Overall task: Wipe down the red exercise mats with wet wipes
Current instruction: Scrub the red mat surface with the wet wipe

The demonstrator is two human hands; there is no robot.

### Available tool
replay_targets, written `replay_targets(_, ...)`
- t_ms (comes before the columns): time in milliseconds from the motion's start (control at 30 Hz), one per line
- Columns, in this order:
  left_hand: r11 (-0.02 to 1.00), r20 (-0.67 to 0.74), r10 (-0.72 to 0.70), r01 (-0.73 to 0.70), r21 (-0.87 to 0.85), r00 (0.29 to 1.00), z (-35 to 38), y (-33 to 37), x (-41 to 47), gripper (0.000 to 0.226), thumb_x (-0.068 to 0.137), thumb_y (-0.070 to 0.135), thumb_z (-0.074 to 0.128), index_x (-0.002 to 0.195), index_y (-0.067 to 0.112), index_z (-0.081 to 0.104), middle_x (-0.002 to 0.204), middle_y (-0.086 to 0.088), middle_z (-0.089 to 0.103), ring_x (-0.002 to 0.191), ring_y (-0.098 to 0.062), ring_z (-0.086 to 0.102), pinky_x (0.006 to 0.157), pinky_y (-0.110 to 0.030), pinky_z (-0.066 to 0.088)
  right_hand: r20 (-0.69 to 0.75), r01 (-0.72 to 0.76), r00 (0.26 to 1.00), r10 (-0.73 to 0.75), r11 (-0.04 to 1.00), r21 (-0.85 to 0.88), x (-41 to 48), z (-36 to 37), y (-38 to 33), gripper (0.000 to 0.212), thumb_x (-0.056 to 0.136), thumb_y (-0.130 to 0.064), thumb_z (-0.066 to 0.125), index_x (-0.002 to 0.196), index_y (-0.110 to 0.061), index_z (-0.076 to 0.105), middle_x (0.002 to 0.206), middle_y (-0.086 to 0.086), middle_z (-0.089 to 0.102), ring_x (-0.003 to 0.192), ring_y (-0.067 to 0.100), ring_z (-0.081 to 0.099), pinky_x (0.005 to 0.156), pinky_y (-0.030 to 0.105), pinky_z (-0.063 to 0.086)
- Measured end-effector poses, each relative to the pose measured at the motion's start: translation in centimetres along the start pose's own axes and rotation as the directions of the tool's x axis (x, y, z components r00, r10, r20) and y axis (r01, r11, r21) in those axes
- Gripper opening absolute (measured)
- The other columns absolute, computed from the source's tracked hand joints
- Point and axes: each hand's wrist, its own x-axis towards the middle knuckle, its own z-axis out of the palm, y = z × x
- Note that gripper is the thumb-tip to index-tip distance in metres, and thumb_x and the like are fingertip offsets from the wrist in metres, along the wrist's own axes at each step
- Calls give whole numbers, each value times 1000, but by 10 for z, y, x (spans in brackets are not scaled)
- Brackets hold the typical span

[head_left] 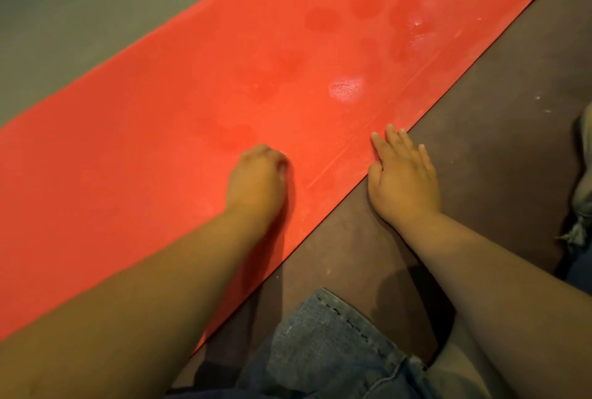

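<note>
A long red exercise mat [179, 116] runs diagonally from the lower left to the upper right, with darker damp patches and two shiny wet spots on its far half. My left hand [256, 179] is on the mat near its right edge, fingers curled under into a fist. Only a pale sliver of the wet wipe [283, 171] shows beneath the fingers; the rest is hidden. My right hand [402, 174] lies flat with straight fingers, fingertips on the mat's right edge and palm on the floor beside it.
Brown floor [480, 116] borders the mat on the right, and grey-green floor [80, 14] lies to its left. My knee in blue jeans [333, 344] is at the bottom. A grey frayed shoe or cloth [583, 193] sits at the right edge.
</note>
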Motion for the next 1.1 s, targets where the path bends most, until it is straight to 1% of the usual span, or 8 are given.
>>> replay_targets(100,949,92,302,-291,-119,949,2,39,-49,20,91,18,54,103,17,71,105,-7,65,95,-32,58,79,-36,48,-1,0,1000,0,1000,-1,1,0,1,55,92,-25,32,148,-22,30,157,1,20,146,16,13,118,39,8)
replay_targets(200,805,209,593,-572,-156,778,-6,42,-62,17,86,15,65,102,12,72,98,-9,68,83,-31,62,67,-34,51,3,9,1000,-9,1000,0,1,0,1,55,93,-24,33,148,-23,30,157,0,20,146,16,13,119,39,8)
replay_targets(267,823,183,568,-559,-101,803,-8,34,-41,17,90,19,61,99,9,72,94,-12,66,84,-32,62,68,-36,52,3,-1,1000,1,1000,8,2,0,1,54,93,-23,33,147,-23,30,157,0,20,146,15,12,119,39,8)
replay_targets(400,983,43,173,-169,-76,984,-4,14,4,21,96,24,55,100,10,71,98,-11,64,96,-31,57,82,-35,41,4,-13,1000,13,1000,0,3,1,0,54,94,-23,31,148,-24,29,157,-2,19,146,14,12,119,38,7)
replay_targets(700,836,226,543,-544,-64,809,-10,14,-7,20,95,16,55,108,12,70,105,-11,65,92,-35,60,78,-36,47,1,-9,1000,10,999,-34,3,2,1,54,93,-26,29,147,-26,30,157,-2,21,146,18,11,118,42,4)
replay_targets(867,991,38,79,-75,-108,996,4,17,1,21,94,22,56,107,14,71,101,-12,63,98,-32,58,82,-32,40,2,-26,1000,26,999,-20,2,2,2,54,93,-26,29,147,-27,30,157,-4,21,146,16,12,118,42,5)
replay_targets(967,940,98,321,-304,-153,942,9,36,-35,22,92,19,55,107,15,70,99,-8,64,92,-32,58,77,-32,44,10,-24,1000,24,1000,-13,3,3,2,54,93,-26,29,147,-27,29,157,-4,20,146,16,12,118,41,4)
replay_targets(1100,767,209,639,-633,-101,740,-5,27,-27,30,94,28,49,105,11,71,94,-12,64,84,-32,61,68,-34,49,1,-30,1000,30,1000,-3,3,3,2,54,93,-25,31,146,-27,31,157,-4,21,146,16,12,118,41,5)
